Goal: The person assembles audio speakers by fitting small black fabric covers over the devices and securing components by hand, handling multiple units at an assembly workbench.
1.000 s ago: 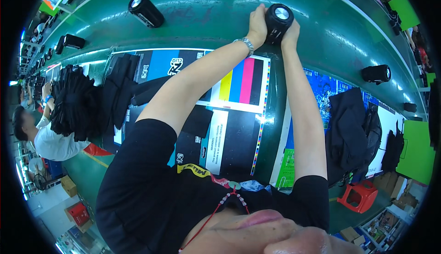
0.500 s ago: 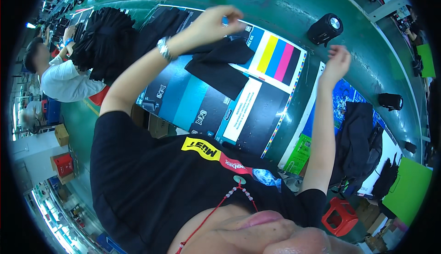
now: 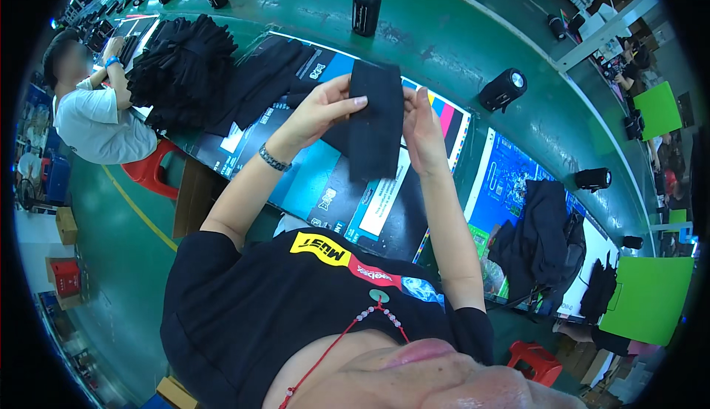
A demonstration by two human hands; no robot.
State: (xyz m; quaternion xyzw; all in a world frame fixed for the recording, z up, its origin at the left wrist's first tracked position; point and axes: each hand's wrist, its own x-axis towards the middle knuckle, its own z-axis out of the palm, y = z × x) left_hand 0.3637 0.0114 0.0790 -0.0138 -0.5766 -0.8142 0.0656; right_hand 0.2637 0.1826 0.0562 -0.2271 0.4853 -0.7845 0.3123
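Observation:
A flat, rectangular black cloth piece [image 3: 376, 132] hangs upright in front of me, above the printed table sheet. My left hand [image 3: 322, 113] pinches its left edge, thumb on the near face and the other fingers partly hidden behind. At the upper right edge of the cloth is my right hand [image 3: 427, 137], its fingertips closed against that edge and partly covered. More black cloth lies on the table behind the left hand, stretching left to a dark cloth heap [image 3: 274, 69].
A large bundle of black cloth strips [image 3: 181, 72] is on the left, near a seated co-worker [image 3: 103, 106]. Black cylindrical speakers [image 3: 366, 11] stand along the green bench. More dark cloth [image 3: 543, 220] lies at right. Red stools [image 3: 151, 171] stand on the floor.
My hands, earlier wide apart with the right one far to the right, have come together. The black cloth piece is now raised between them. My view has shifted slightly.

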